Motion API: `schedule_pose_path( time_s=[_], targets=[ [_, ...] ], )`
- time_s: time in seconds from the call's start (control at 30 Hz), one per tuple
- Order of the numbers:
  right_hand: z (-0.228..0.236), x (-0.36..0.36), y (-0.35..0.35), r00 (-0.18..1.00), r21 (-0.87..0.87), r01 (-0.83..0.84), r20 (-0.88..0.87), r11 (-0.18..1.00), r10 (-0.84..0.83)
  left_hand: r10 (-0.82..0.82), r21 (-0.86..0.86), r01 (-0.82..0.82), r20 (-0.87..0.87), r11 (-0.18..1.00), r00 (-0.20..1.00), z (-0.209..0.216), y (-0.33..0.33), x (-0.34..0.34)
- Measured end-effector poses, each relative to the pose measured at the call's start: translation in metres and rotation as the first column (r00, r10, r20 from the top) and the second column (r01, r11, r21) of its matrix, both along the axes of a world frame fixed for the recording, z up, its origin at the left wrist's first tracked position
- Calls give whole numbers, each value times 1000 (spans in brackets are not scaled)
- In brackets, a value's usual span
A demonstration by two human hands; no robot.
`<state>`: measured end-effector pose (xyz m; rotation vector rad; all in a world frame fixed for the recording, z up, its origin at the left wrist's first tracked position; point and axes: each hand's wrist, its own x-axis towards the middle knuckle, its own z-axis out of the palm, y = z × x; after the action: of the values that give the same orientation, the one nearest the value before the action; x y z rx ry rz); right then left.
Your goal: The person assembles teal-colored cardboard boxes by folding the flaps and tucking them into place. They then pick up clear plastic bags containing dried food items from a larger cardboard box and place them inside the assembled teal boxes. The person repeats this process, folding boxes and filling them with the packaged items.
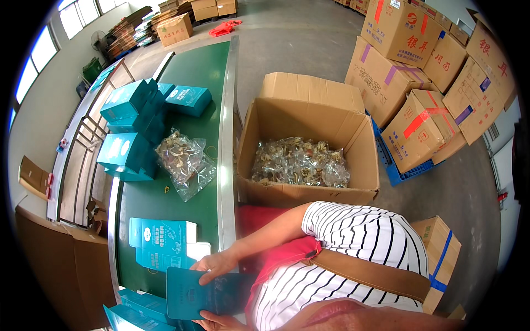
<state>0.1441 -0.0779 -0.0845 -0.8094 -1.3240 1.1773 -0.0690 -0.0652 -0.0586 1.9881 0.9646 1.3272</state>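
A dark teal carton (190, 295) is between my two hands, with one broad face turned up. My right hand (218, 265) grips its upper edge, thumb on the face and fingers partly hidden. My left hand (218, 321) holds the lower edge, mostly cut off by the picture's bottom. Just beyond lies a lighter teal carton (163, 243) with white flaps sticking out, on the green belt (199, 212). More teal cartons (149, 303) lie at the near end, left of my hands. Farther up the belt is a clear bag of dried, mushroom-like pieces (179, 157).
Several teal boxes (130, 151) are piled beyond the bag. A metal rail (227, 165) edges the belt. Right of it stands an open cardboard box (309, 193) holding clear bags of dried pieces. Stacked cartons (386, 71) sit on a blue pallet (395, 171).
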Motion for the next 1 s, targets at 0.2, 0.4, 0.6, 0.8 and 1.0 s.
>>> schedule_pose_path(
  time_s=[0.2,0.4,0.6,0.8,1.0],
  targets=[
    [1,0,0,999,38,35,35,999,-36,2,-3,-2,8,1000,1000,0,0,-1],
    [8,-1,-5,1000,-4,23,3,1000,-23,11,-6,-11,3,1000,1000,0,-2,-1],
    [15,1,-7,997,-20,-68,38,998,68,19,-8,-19,3,1000,1000,-1,-2,-1],
    [15,0,-7,998,-1,-60,35,998,60,22,-15,-22,2,1000,1000,-1,-1,-4],
    [13,0,-6,998,-15,-61,21,998,61,19,-20,-19,12,1000,1000,-1,0,-3]
  ],
)
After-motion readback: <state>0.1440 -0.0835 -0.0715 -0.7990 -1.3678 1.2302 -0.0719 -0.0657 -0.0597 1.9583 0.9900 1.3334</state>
